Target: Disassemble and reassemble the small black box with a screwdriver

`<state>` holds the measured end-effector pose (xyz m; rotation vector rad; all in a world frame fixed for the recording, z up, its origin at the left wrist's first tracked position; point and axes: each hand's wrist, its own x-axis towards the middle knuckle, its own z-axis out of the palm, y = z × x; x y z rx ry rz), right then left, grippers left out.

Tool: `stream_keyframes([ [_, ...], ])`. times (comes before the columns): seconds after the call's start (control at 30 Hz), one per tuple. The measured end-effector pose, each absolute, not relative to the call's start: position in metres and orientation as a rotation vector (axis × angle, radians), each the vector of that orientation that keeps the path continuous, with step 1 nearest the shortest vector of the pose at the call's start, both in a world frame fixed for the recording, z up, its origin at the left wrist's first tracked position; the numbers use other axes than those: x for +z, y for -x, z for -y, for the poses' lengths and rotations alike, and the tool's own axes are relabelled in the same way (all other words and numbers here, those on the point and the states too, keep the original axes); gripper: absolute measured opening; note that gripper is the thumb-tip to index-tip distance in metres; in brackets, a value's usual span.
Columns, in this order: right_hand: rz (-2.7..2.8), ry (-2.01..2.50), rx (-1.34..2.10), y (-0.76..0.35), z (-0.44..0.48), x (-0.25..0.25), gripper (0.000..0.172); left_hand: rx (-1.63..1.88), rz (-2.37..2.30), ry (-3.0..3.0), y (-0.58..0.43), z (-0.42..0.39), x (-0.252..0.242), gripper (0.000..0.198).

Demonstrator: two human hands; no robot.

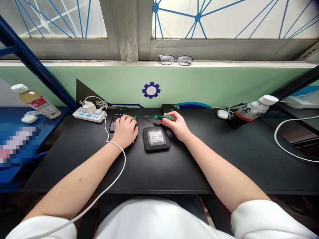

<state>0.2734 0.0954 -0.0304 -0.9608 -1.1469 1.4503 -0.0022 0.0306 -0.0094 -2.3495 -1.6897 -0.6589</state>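
The small black device (156,137) lies label-up between the hands, untouched, while the right hand (175,125) pinches a green-handled screwdriver (161,117) just beyond it and the left hand (125,130) rests curled palm-down, its hold hidden, so the tool seems merely readied, its tip yet to meet a screw.

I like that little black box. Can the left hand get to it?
Probably yes. The left hand lies just beside the black box, and nothing seems to block the gap between them.

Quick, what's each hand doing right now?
Left hand: curled palm-down beside the phone; whether it grips anything cannot be told.
Right hand: closed on a green screwdriver.
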Motion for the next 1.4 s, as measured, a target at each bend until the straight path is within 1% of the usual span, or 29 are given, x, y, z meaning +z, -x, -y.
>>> stream_keyframes([
  [0.1,1.176,0.985,1.444,-0.268,-0.099,-0.031,0.063,-0.666,1.673,2.362,0.001,-0.031,-0.012,0.016],
  [0.37,1.218,1.001,1.445,-0.265,-0.098,-0.033,0.059,-0.658,1.702,2.367,0.003,-0.033,-0.013,0.014],
  [0.5,1.157,0.977,1.428,-0.268,-0.098,-0.033,0.058,-0.648,1.722,2.379,0.003,-0.033,-0.011,0.014],
  [0.7,1.091,0.940,1.352,-0.286,-0.097,-0.034,0.048,-0.749,1.677,2.447,0.003,-0.031,-0.010,0.017],
  [0.9,1.095,0.939,1.311,-0.295,-0.096,-0.033,0.040,-0.813,1.505,2.639,0.000,-0.025,-0.008,0.023],
  [1.03,1.104,0.942,1.321,-0.295,-0.097,-0.033,0.039,-0.780,1.386,2.740,-0.001,-0.023,-0.007,0.026],
  [1.17,1.125,0.965,1.346,-0.294,-0.096,-0.032,0.038,-0.750,1.365,2.772,0.000,-0.023,-0.007,0.028],
  [1.4,1.154,0.968,1.345,-0.293,-0.094,-0.031,0.041,-0.713,1.335,2.812,-0.001,-0.023,-0.007,0.027],
])
